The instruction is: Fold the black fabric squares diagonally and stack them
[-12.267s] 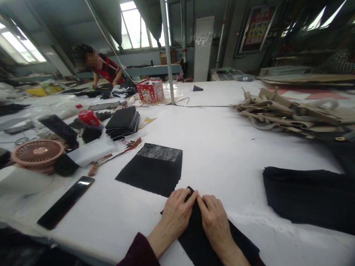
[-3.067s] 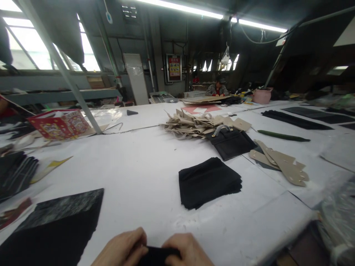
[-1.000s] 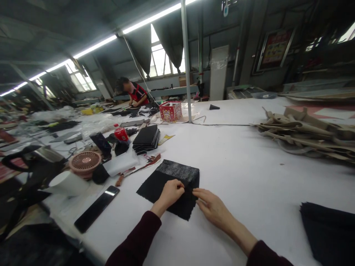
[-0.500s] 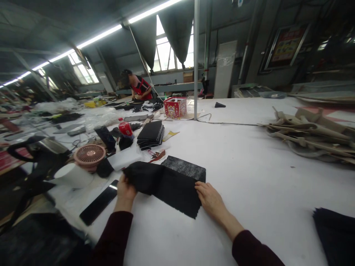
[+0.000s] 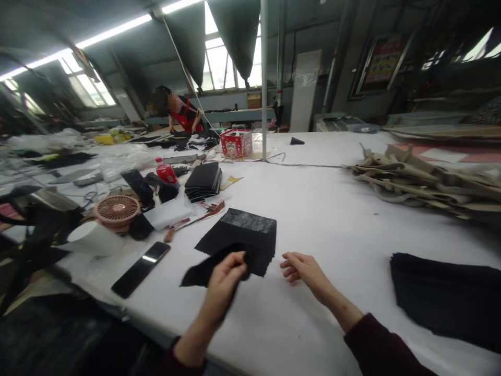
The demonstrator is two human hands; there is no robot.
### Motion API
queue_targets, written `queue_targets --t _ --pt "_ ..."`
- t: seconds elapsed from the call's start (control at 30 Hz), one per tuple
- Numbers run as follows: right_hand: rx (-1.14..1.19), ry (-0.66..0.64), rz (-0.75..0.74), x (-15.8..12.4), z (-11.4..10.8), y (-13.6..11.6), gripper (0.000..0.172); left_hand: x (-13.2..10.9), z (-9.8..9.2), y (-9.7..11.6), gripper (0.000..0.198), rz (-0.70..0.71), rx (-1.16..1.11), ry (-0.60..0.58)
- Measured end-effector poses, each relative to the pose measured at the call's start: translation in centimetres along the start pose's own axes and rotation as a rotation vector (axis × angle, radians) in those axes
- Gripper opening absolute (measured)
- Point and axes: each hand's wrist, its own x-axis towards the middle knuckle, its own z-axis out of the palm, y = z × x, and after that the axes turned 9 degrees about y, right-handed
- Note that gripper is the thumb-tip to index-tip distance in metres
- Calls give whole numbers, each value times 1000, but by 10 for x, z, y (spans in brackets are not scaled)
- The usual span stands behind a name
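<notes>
My left hand (image 5: 226,275) pinches an edge of a black fabric piece (image 5: 199,267) between thumb and fingers, and the fabric bends up and trails to the left. Beneath it, a flat black fabric piece (image 5: 219,237) lies on the white table, with a speckled grey band along its far side. Whether the held fabric is separate from the flat one cannot be made out. My right hand (image 5: 303,269) hovers just right of the flat piece, touching nothing, its fingers loosely bent and apart.
A black cloth (image 5: 446,297) lies at the right. Left stand a phone (image 5: 141,269), a white roll (image 5: 94,237), a pink fan (image 5: 117,210) and a stack of black pieces (image 5: 203,178). Grey-brown scraps (image 5: 426,180) pile up far right; a pole (image 5: 264,83) rises behind. A person (image 5: 183,115) works farther back.
My left hand has moved right and nearer with the fabric edge, uncovering more of the flat piece. My right hand has let go of the fabric. The view has turned rightward.
</notes>
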Motion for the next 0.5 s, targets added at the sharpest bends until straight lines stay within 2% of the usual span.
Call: queue_targets --t 0.03,0.1,0.17,0.2,0.27,0.33,0.43,0.5 --pt "76 -56 112 -10 -12 1 55 -18 32 -9 14 46 40 -127" --pt "187 -128 287 -28 -36 5 58 -55 87 -25 11 179 81 -284" --pt "155 -133 308 -42 -57 9 52 -83 124 -36 11 305 141 -403" --pt "96 -130 275 -48 -66 11 48 -90 135 -39 11 367 200 -457" --pt "-47 -132 188 -55 -79 16 40 -91 143 -43 16 492 367 -539" --pt "-176 -117 125 -58 -84 20 34 -75 137 -48 20 600 560 -556" --pt "-281 -55 73 -57 -78 24 26 -40 118 -60 24 677 788 -470" --pt "-339 -8 39 -55 -67 25 23 -22 107 -71 26 700 861 -431"
